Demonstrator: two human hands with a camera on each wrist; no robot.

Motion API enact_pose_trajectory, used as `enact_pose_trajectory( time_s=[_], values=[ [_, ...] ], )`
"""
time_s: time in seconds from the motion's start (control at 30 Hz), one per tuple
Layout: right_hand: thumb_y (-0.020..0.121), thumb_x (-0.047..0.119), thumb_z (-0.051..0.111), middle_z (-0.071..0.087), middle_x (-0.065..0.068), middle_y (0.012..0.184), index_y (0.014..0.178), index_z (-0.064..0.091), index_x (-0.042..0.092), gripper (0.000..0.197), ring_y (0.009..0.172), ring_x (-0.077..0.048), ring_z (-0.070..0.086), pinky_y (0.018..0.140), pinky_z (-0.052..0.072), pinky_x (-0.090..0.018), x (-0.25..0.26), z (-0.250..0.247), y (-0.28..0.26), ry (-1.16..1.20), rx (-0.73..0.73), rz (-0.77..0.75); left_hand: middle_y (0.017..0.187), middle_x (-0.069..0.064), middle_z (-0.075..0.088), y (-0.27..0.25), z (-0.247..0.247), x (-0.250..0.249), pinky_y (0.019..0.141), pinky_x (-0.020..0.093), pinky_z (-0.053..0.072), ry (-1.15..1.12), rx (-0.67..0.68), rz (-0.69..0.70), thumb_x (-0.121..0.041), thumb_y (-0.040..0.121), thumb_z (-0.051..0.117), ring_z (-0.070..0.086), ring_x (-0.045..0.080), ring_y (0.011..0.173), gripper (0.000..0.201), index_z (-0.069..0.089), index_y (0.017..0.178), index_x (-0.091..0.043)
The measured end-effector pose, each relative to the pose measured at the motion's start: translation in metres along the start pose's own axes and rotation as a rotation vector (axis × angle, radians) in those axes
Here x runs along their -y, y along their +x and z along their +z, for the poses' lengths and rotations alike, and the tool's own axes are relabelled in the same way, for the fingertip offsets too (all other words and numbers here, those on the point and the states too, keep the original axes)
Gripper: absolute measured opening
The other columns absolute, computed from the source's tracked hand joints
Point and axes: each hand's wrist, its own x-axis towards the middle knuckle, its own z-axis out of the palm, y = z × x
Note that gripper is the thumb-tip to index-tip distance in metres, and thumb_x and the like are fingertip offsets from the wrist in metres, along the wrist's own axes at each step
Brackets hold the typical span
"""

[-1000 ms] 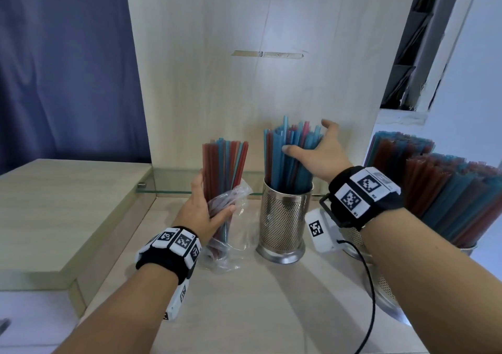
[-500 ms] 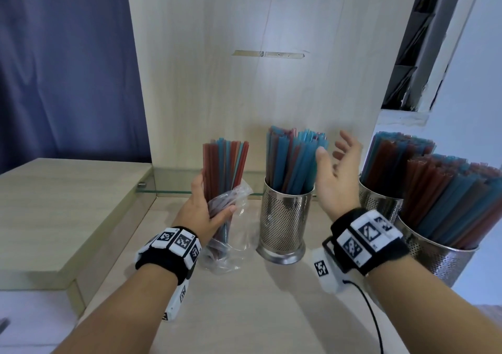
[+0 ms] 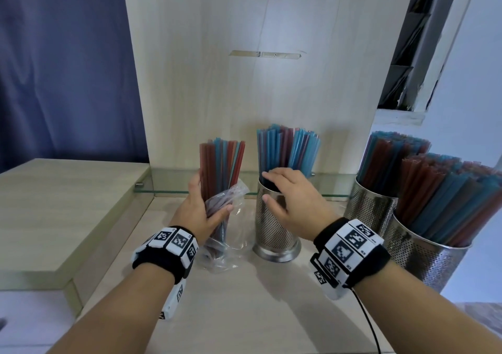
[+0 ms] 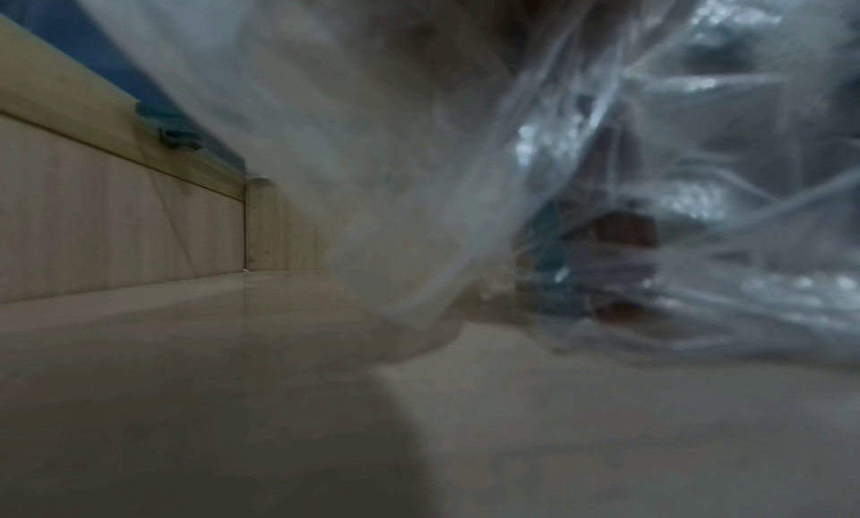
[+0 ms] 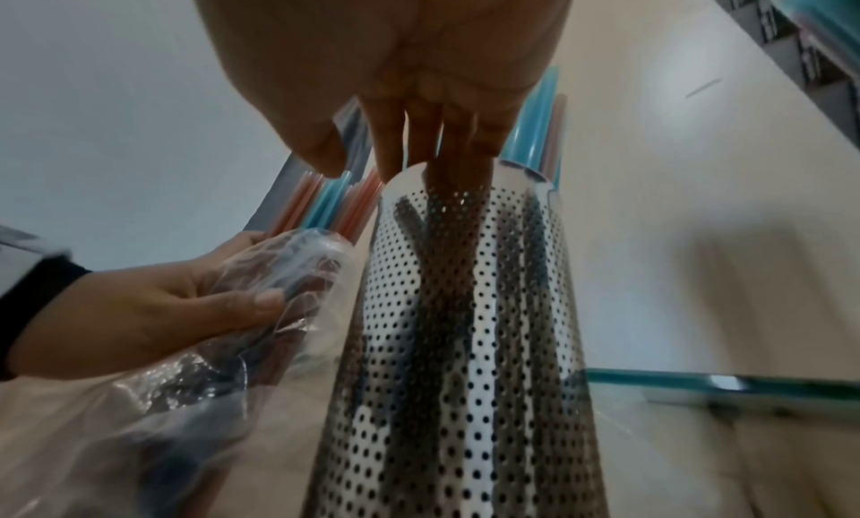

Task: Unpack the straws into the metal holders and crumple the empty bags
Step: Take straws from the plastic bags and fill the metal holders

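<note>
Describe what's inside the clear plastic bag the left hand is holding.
Red and blue straws stand in the plastic bag, their upper parts sticking out. The left hand and crumpled film hide their lower ends.

A pale wood panel [image 3: 244,76] fills the frame's centre, a taped slot [image 3: 264,54] in its middle. A dark blue curtain [image 3: 62,62] hangs upper left. A raised wood ledge [image 3: 54,207] sits lower left, a glass shelf [image 3: 168,183] beside it; a white wall [image 3: 472,81] fills the right.

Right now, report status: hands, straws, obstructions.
Left hand grips bagged straws, upright on the counter. Right hand at middle holder rim, fingers inside, grip unclear. Nothing blocking.
</note>
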Motion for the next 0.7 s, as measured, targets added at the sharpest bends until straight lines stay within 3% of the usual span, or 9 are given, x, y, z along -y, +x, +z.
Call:
enact_pose_trajectory(
  time_s=[0.1,0.2,0.3,0.37,0.47,0.53,0.57,0.7],
  values=[
    [0.094,0.035,0.049,0.065,-0.002,0.113,0.122,0.065,0.013,0.039,0.106,-0.020,0.057,0.094,0.047,-0.035,-0.002,-0.003,-0.004,0.010,-0.162,0.018,0.138,0.013,0.054,0.000,0.000,0.000,0.098,0.038,0.047,-0.003,0.000,0.006,-0.042,0.083,0.072,0.059,0.032,0.117,0.097,0.008,0.151,-0.016],
    [0.090,0.036,0.049,0.064,0.003,0.098,0.109,0.068,0.014,0.035,0.092,-0.013,0.056,0.083,0.048,-0.028,0.000,-0.006,-0.011,0.100,-0.290,0.101,0.137,0.013,0.054,-0.001,0.000,-0.003,0.097,0.040,0.049,-0.006,0.005,-0.001,-0.042,0.084,0.070,0.059,0.031,0.117,0.093,0.010,0.150,-0.017],
    [0.090,0.031,0.060,0.061,0.006,0.100,0.112,0.066,0.014,0.028,0.093,-0.009,0.054,0.083,0.045,-0.022,0.009,-0.005,-0.016,0.162,-0.264,0.130,0.137,0.010,0.053,-0.003,-0.006,-0.008,0.099,0.039,0.048,-0.057,-0.049,0.014,-0.041,0.081,0.073,0.057,0.027,0.119,0.096,0.009,0.150,-0.017],
    [0.091,0.026,0.065,0.059,0.007,0.103,0.115,0.064,0.014,0.027,0.097,-0.009,0.054,0.086,0.042,-0.022,0.014,-0.005,-0.017,0.182,-0.243,0.136,0.134,0.001,0.050,-0.005,-0.010,-0.011,0.102,0.033,0.044,-0.116,-0.096,0.055,-0.038,0.079,0.076,0.053,0.017,0.119,0.101,0.008,0.151,-0.015],
    [0.090,0.024,0.066,0.059,0.006,0.104,0.115,0.064,0.013,0.027,0.097,-0.010,0.053,0.087,0.042,-0.022,0.018,-0.007,-0.015,0.206,-0.224,0.137,0.127,-0.011,0.041,-0.010,-0.013,-0.009,0.102,0.023,0.036,-0.081,0.046,0.056,-0.032,0.081,0.075,0.045,0.005,0.118,0.097,0.010,0.151,-0.014],
    [0.091,0.025,0.065,0.060,0.005,0.105,0.116,0.064,0.014,0.028,0.096,-0.008,0.051,0.087,0.045,-0.024,0.022,-0.006,-0.013,0.215,-0.162,0.135,0.131,-0.006,0.045,-0.013,-0.015,-0.005,0.099,0.021,0.036,0.049,0.172,0.054,-0.037,0.086,0.069,0.049,0.010,0.120,0.088,0.013,0.150,-0.015],
    [0.091,0.026,0.065,0.060,0.006,0.106,0.117,0.063,0.014,0.029,0.095,-0.006,0.051,0.087,0.046,-0.024,0.024,-0.006,-0.011,0.228,-0.141,0.133,0.131,-0.004,0.048,-0.013,-0.017,-0.004,0.096,0.023,0.038,0.080,0.170,0.043,-0.039,0.089,0.065,0.052,0.013,0.118,0.083,0.015,0.150,-0.014],
    [0.092,0.029,0.065,0.056,0.012,0.104,0.118,0.061,0.018,0.029,0.092,0.001,0.050,0.084,0.045,-0.015,0.032,-0.009,-0.007,0.333,-0.129,0.174,0.116,0.000,0.053,-0.008,-0.024,-0.011,0.081,0.028,0.043,0.114,0.016,0.008,-0.041,0.093,0.057,0.056,0.017,0.098,0.071,0.023,0.145,-0.007]
  ],
)
